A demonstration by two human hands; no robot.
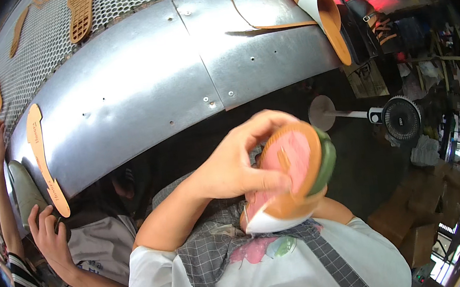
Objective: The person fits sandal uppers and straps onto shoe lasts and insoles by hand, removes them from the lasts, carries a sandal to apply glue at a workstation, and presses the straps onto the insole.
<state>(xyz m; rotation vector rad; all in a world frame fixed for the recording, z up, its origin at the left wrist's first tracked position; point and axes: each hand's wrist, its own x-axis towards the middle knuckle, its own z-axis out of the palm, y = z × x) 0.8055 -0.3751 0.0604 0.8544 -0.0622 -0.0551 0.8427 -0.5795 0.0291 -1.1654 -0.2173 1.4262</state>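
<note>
Sandal (297, 156) with pink underside, tan rim and white upper is on a green shoe last (328, 158), held on the person's side of the metal worktop (140, 85). The left hand (238, 168) pinches it, thumb across the pink underside. The right hand is hidden behind it; I cannot tell its grip. At the worktop's right end lies another white-and-tan sandal (336, 30), beside a thin tan strip (285, 25). At its left end lies a tan insole (38, 144), with a co-worker's hand (49, 241) near. Beyond the worktop, a tan outsole (82, 13) rests on metal mesh (40, 48).
</note>
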